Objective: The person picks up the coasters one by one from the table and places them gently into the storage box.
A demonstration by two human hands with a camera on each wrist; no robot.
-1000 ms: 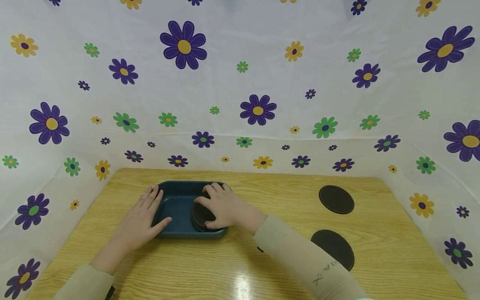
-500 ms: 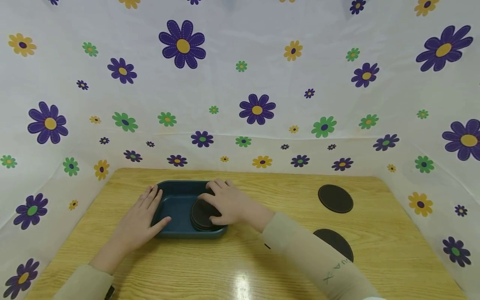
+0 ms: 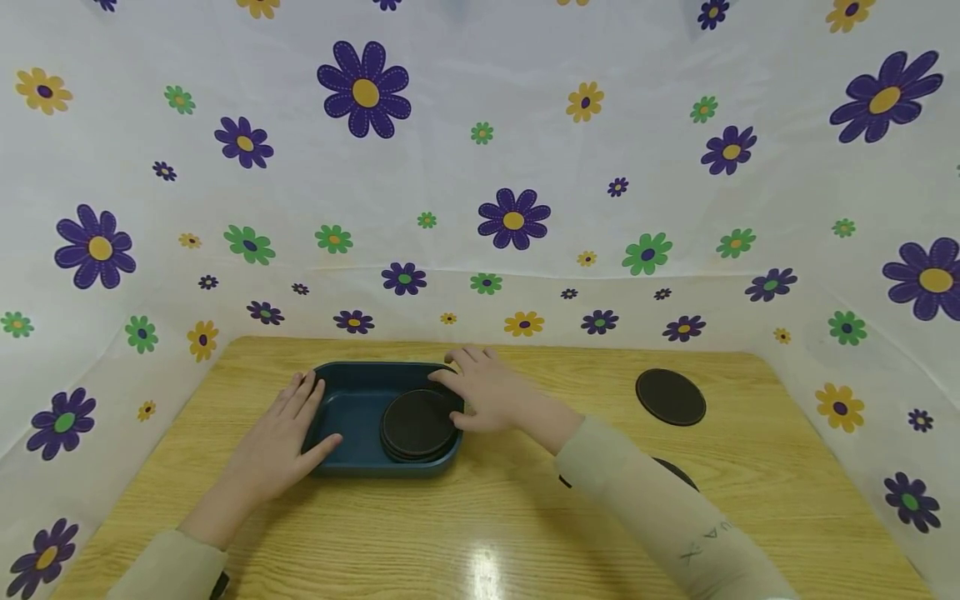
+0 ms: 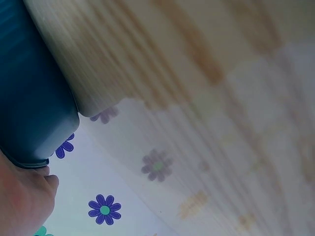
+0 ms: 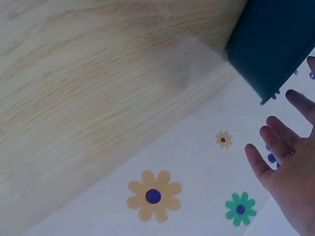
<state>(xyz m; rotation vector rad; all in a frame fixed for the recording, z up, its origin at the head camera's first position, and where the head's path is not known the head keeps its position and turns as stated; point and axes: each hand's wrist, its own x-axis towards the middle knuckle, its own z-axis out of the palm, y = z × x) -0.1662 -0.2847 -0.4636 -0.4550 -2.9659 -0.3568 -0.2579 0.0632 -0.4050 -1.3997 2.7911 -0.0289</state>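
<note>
A dark blue rectangular tray [image 3: 352, 417] stands left of the table's middle in the head view. In its right half lies a stack of round black coasters [image 3: 418, 423], stitched around the edge. My left hand [image 3: 277, 442] rests on the tray's left rim with fingers straight and thumb reaching over the inside. Over the right rim hovers my right hand [image 3: 495, 392], its fingers loosely spread, holding nothing and off the stack. In the right wrist view, the right hand [image 5: 290, 162] has its fingers extended beside the tray wall [image 5: 275, 44]. The left wrist view shows the tray's side [image 4: 34, 93].
One loose black coaster [image 3: 671, 397] lies flat at the right of the wooden table [image 3: 375, 542]. Another coaster [image 3: 677, 472] is mostly hidden behind my right sleeve [image 3: 645, 492]. A flower-printed white cloth [image 3: 450, 175] encloses the table at the back and sides.
My right hand has let go of the coaster stack and moved right and up to the tray's right rim, uncovering the stack. The left hand has stayed in place.
</note>
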